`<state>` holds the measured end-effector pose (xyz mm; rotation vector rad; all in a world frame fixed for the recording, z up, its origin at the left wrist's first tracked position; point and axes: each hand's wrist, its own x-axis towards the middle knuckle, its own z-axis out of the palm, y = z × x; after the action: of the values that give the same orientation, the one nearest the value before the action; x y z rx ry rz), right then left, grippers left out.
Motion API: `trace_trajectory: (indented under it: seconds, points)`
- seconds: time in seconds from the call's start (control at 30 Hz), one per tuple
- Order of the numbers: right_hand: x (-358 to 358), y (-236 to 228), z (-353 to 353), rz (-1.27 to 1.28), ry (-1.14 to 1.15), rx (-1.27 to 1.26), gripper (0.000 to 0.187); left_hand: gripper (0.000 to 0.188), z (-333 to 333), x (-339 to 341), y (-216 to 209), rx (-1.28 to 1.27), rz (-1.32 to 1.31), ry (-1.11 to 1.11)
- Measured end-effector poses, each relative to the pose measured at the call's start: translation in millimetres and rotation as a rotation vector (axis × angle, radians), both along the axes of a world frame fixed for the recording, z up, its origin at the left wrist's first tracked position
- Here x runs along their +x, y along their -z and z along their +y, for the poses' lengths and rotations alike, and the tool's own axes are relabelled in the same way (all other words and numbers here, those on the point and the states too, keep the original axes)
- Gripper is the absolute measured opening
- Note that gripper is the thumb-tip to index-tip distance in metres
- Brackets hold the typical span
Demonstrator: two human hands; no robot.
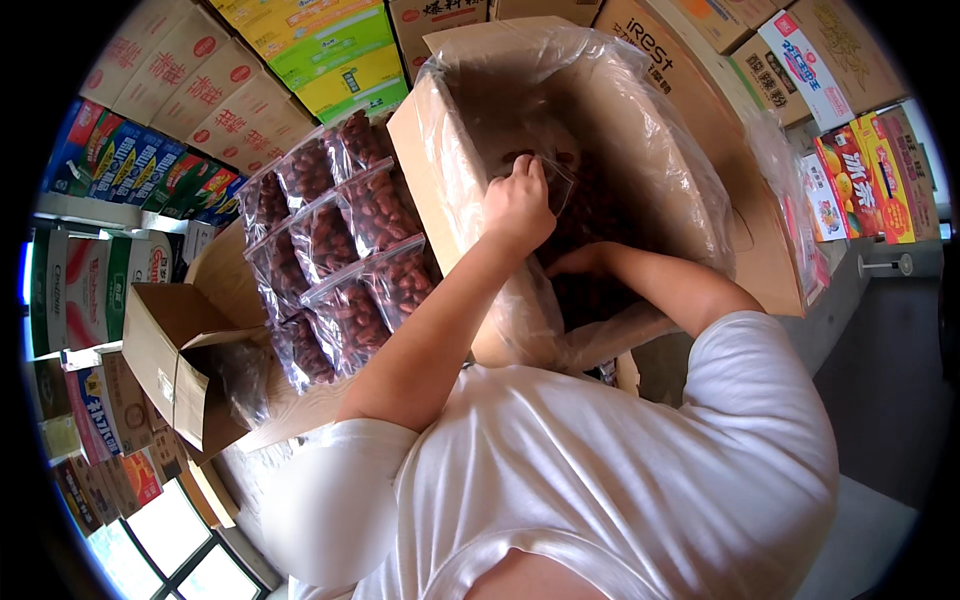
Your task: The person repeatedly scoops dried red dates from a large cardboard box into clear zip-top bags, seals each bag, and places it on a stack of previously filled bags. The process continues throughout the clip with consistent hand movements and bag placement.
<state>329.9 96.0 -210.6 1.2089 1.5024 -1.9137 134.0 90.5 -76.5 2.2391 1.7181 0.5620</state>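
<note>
My left hand is closed on the rim of a clear plastic bag, over the open cardboard box in front of me. Dried red dates lie deep in that box, dark in the shade. Low among them, just right of my left hand, is my right hand; shadow and dates hide its fingers. A clear plastic liner covers the inside of the cardboard box and folds over its rim. On the left, several filled zip bags of dates lie in rows.
A small open carton with clear plastic in it stands at the left on a wooden surface. Stacked cartons line the back and left. Yellow and green boxes rise behind the bags, and a colourful carton stands far right.
</note>
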Motion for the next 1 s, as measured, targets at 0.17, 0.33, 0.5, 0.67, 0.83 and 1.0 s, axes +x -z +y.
trace_trajectory:
  seconds: [0.17,0.33,0.5,0.67,0.83,1.0]
  points:
    - [-24,-52,-10,-0.249,0.083,-0.128,0.098,0.057,-2,-2,-1,-0.01,0.012,-0.019]
    - [-6,29,0,-0.074,0.015,-0.146,0.096,0.056,0,0,-1,-0.017,0.014,0.008]
    - [-24,-5,12,-0.223,-0.064,-0.312,0.089,0.056,-1,-4,1,-0.016,-0.002,-0.009]
    - [15,42,34,0.633,-0.806,0.224,0.106,0.059,0,0,3,-0.001,-0.016,0.008]
    - [22,57,28,0.577,-0.887,0.196,0.111,0.06,-2,-1,-2,0.0,-0.022,0.005]
    - [20,55,20,0.388,-0.761,-0.033,0.091,0.061,-1,-1,-3,-0.038,-0.007,0.006]
